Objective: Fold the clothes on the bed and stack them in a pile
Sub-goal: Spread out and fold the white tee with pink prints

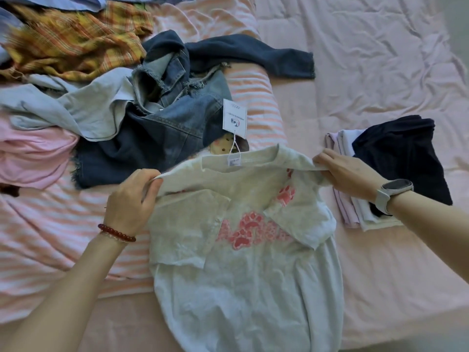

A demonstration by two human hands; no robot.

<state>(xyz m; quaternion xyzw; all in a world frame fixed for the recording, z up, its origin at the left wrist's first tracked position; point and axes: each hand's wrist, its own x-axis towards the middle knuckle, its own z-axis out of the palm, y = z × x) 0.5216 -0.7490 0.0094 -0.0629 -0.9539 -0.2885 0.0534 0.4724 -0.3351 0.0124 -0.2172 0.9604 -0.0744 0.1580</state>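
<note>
Both hands grip the shoulders of a pale grey-white cotton T-shirt with pink paw prints on its front. Left hand, with a dark red bead bracelet on its wrist, has its fingers curled round the shirt's left shoulder edge; right hand, with a white-strapped smartwatch on its wrist, pinches the right shoulder. Both short sleeves lie turned in over the chest, and the shirt's body spreads flat down the pink bed sheet toward the person. A white paper hang tag on a string rises from the neckline.

Just right of the shirt sits a small stack of folded clothes, lilac and white layers with a dark navy garment on top. Up left lies an unfolded heap: a blue denim jacket with frayed edges, a light blue shirt, a yellow and orange plaid cloth, a pink garment and a navy sleeve-like piece, all resting on a pink-and-white striped blanket.
</note>
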